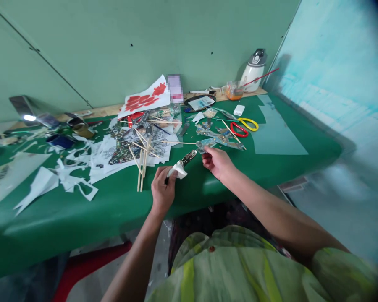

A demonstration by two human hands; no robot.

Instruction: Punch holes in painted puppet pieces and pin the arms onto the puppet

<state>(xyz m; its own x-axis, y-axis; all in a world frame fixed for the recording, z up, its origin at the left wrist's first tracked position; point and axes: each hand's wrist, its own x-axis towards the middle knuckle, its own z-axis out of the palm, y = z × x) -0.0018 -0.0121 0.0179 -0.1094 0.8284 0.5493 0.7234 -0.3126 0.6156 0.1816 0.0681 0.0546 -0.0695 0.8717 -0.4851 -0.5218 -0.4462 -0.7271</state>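
My left hand point(163, 189) is closed around a narrow tool with a dark, metallic-looking end point(189, 157). Crumpled white tissue point(179, 169) is wrapped about its middle; the exact kind of tool I cannot make out. To the right, my right hand point(219, 162) pinches the edge of a translucent painted cutout point(208, 143), just above the green table cover point(204, 188). The tool's end points toward that cutout, with a small gap between them. A thin wooden stick point(182, 143) reaches the cutout from the left. More painted cutout pieces point(229, 136) lie behind my right hand.
Scissors point(244, 126) with red and yellow handles lie behind the cutouts. Several wooden sticks point(141, 167) and printed papers point(103, 155) lie left. White paper scraps point(45, 184), paint jars point(60, 141), a translucent sheet point(279, 138) and a white bottle point(253, 73) are farther out.
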